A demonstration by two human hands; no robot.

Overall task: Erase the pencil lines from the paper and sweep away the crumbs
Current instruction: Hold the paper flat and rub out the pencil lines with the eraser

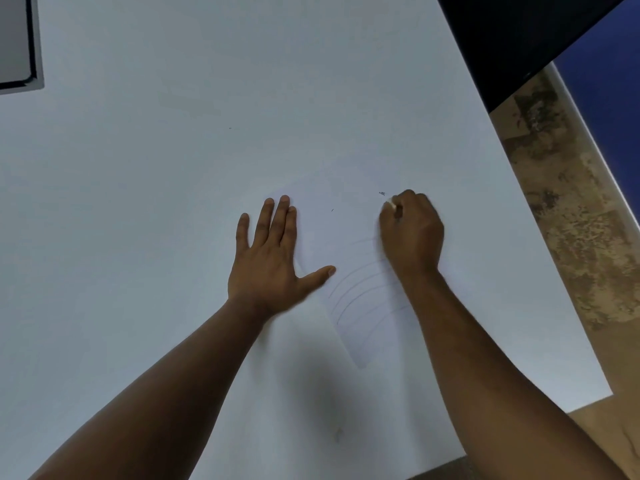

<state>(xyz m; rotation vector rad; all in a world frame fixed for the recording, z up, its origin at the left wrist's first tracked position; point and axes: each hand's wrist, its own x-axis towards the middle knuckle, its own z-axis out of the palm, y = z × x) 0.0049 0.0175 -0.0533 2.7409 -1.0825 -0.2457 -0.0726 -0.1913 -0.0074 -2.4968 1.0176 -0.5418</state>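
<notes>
One sheet of paper (349,244) lies on the white table (156,168), right of centre and near the table's right edge, its outline faint against the white. On its near half run curved pencil lines (360,289); about five arcs can be made out, though they are pale and the count is unsure. The far half of the sheet looks bare of marks. The right hand (412,230) sits on the right side of the paper, fingers curled round a small white eraser (391,203) whose tip just peeps out at the far side of the fist, touching or nearly touching the sheet. The left hand (273,251) lies flat with straight fingers spread, pressing the left edge of the paper to steady it and holding nothing. Two specks of crumbs show: one dark cluster (381,193) just beyond the eraser, and one small fleck (332,210) between the hands. The step in hand appears to be the rubbing itself, with the nearer arcs yet to be erased. The next move likely calls for drawing the eraser nearer over those lines with the sheet pinned, before any sweeping. At the far left sits one grey device (17,43); at the far right, one dark panel (519,36).
</notes>
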